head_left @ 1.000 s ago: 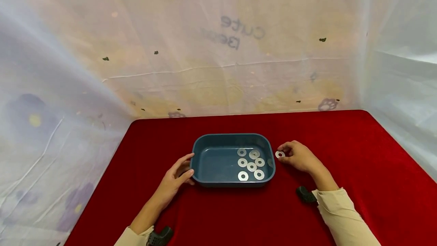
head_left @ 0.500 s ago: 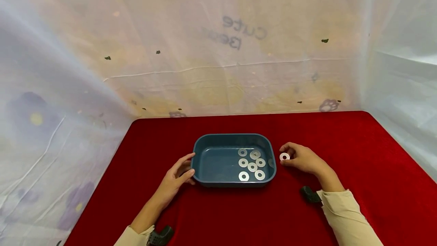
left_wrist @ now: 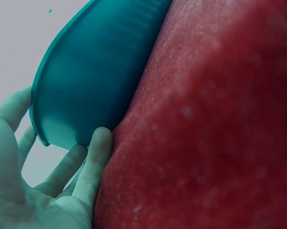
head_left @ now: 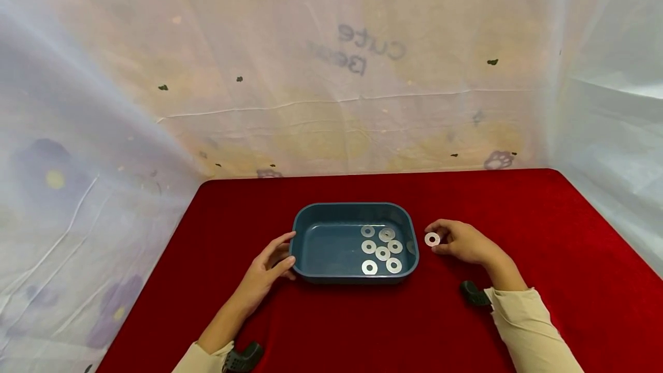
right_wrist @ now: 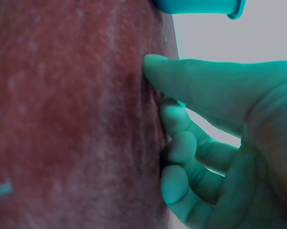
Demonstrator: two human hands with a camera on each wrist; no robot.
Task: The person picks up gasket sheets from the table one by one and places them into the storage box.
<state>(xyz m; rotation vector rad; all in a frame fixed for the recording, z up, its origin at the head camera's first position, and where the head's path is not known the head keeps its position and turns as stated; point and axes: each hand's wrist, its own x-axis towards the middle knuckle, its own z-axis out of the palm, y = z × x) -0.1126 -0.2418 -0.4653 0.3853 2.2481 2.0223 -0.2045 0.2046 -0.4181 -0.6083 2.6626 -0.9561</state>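
Note:
A blue rectangular tray stands on the red cloth, with several silver washers lying flat in its right half. My left hand rests against the tray's left end, thumb and fingers spread along rim and wall. In the left wrist view the fingertips touch the outer wall near the cloth. To the right of the tray, my right hand holds one more washer between thumb and fingers, low over the cloth. In the right wrist view the thumb and curled fingers are at the cloth, with that washer hidden.
Red cloth covers the table on every side of the tray. A pale printed plastic sheet hangs behind the table and along both sides. Dark wrist devices sit below the sleeves.
My right hand has drawn slightly right and toward me, away from the tray's rim, and the washer at its fingertips has moved with it. The left hand keeps its place.

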